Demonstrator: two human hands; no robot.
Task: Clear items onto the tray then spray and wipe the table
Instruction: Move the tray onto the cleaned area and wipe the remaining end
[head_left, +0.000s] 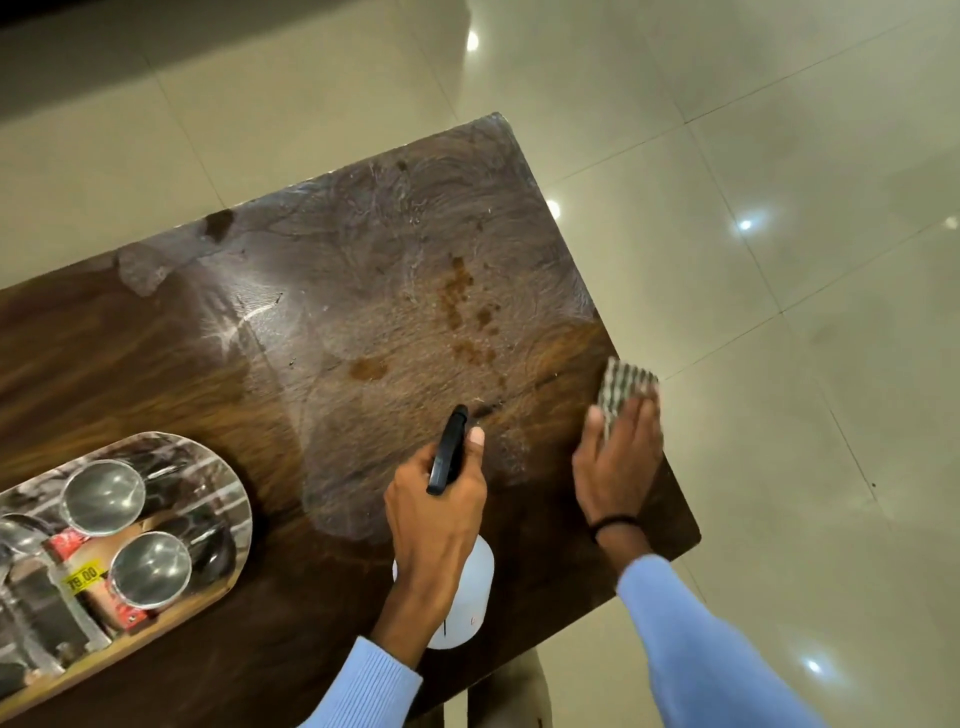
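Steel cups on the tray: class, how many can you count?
2. One steel cup sits on the tray's far side, the other nearer the camera; a rounded shiny piece at the left edge may be another.

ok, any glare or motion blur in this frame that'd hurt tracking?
Head view: the right hand and the cloth under its fingers are smeared by motion, while the left hand on the spray bottle is sharp. Head view: a starburst glare sits on the wet table, and lamp reflections dot the floor tiles.
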